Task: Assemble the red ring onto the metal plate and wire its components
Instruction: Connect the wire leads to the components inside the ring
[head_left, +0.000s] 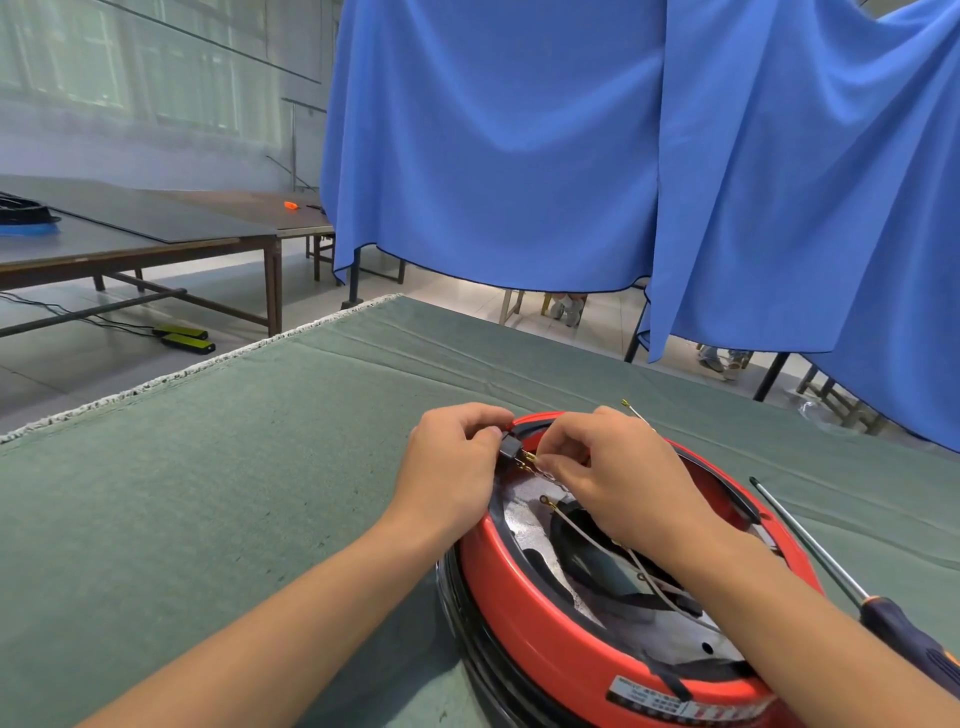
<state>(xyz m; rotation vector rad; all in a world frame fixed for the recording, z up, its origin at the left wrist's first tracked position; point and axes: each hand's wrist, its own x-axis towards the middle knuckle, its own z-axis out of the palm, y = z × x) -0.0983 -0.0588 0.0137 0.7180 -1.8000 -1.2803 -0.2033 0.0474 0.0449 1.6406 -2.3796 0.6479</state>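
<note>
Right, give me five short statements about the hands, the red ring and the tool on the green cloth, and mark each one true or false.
1. The left hand holds a small black part at the red ring's far rim. True.
2. The right hand rests flat on the cloth. False: it pinches a brass-tipped wire end beside the black part.
3. A screwdriver lies on the green cloth right of the ring. True.
4. The ring is blue. False: it is red.
5. White wires lie inside the ring. True.
</note>
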